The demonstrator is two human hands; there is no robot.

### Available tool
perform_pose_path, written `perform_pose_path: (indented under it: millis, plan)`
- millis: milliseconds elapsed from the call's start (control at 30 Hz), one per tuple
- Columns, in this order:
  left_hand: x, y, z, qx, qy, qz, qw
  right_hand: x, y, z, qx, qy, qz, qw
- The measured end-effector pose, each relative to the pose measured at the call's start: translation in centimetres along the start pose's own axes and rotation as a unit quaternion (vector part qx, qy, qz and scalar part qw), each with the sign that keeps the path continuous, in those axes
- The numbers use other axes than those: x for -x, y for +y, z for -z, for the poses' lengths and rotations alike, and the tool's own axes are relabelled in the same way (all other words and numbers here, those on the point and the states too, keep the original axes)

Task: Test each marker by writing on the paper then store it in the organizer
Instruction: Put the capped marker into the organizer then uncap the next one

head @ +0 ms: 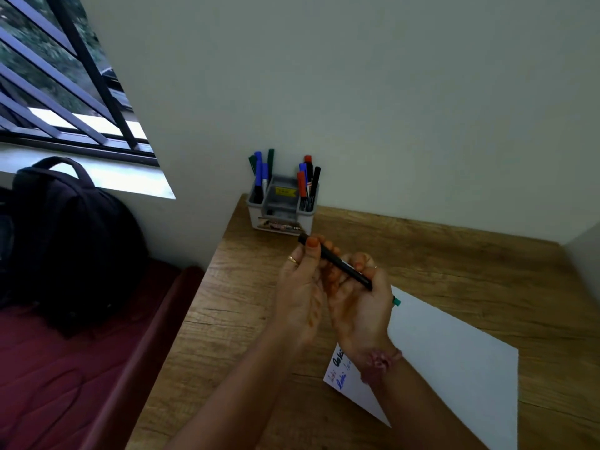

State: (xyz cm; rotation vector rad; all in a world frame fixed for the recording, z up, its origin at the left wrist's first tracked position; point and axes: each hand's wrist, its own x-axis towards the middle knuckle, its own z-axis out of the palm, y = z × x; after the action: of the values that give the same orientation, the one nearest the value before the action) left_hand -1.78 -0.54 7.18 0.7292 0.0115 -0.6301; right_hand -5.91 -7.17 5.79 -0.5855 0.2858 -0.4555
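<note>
Both my hands hold one black marker [337,262] above the wooden desk [454,271]. My left hand [302,287] pinches its far end, thumb on top. My right hand [360,300] grips the near end of the barrel. A green tip [396,301] pokes out beside my right hand; what it belongs to is hidden. The white paper [454,358] lies under my right wrist, with several short words in black, blue and faint ink near its left corner. The grey organizer [281,209] stands at the desk's back left corner, holding several blue, green, red and black markers.
A dark backpack [65,241] sits on a maroon cushion [81,368] left of the desk. A barred window [65,92] is above it. Walls close the desk at the back and the right.
</note>
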Motion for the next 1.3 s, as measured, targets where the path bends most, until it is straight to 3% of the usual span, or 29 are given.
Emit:
perform_pose_path:
  millis: [133,267,333,400,533,733,967,1133,1300]
  plan:
    - [-0.6,0.5,1.0,-0.031,0.0,0.003,1.0,-0.1,0.2,-0.4,0.029,0.027,-0.011,0.999]
    - [-2.7,2.4,1.2,-0.125,0.041,-0.022,0.991,-1.2,-0.5,-0.3,0.23,0.006,-0.068,0.971]
    - [-4.7,4.6,1.0,-0.149,0.097,-0.087,0.98,-1.8,-1.3,1.0,0.328,0.035,-0.072,0.941]
    - [-6.8,7.1,1.0,-0.17,0.14,-0.16,0.962,-1.6,-2.5,3.0,0.44,0.073,-0.015,0.895]
    - [-10.3,9.2,1.2,-0.268,0.163,-0.274,0.909,-0.4,-4.8,7.4,0.583,0.113,0.064,0.802]
    - [-14.5,7.6,1.6,-0.377,0.179,-0.309,0.854,0.8,-6.6,11.6,0.619,0.167,0.075,0.763]
    - [-16.3,4.9,2.7,-0.528,0.156,-0.306,0.776,1.2,-8.0,13.3,0.617,0.184,0.079,0.761]
    - [-15.9,3.5,3.7,-0.569,0.138,-0.282,0.76,0.7,-8.1,14.0,0.624,0.165,0.07,0.761]
    - [-15.4,3.0,4.5,-0.567,0.136,-0.26,0.77,0.5,-7.5,15.0,0.628,0.151,0.05,0.761]
